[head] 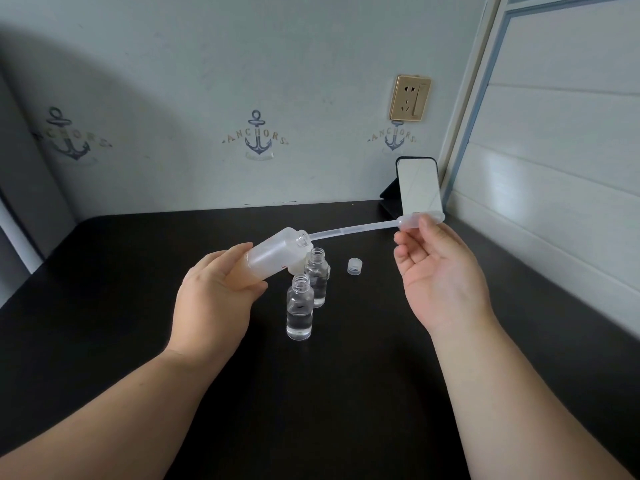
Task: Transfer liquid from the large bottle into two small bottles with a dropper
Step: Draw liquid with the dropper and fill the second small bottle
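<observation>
Left hand [216, 299], centre-left of frame, grips the large bottle [277, 255], fingers wrapped round its lower body. Bottle is lifted off the counter [104, 306] and tipped hard, near horizontal; long axis runs lower left to upper right, open mouth pointing right and slightly up. Likely tilted so the remaining liquid pools toward the neck where the dropper tip can reach it.

Right hand [440, 271], centre-right, pinches the dropper [363, 227] by its bulb at the upper right end, thumb and fingertips on the bulb, remaining fingers loosely spread. Dropper lies almost level, long axis left to right, tip pointing left at or just inside the bottle mouth; exact depth cannot be told. Bulb grip suits squeezing to draw liquid.

Two small bottles stand upright and uncapped on the counter at frame centre, below the large bottle: near small bottle [300, 308] and far small bottle [317, 277], just beside each other, both partly filled with clear liquid. Open mouths up, ready to receive. A loose cap [353, 266] sits on the counter right of them. Phone [419, 183] leans upright at the back right.
</observation>
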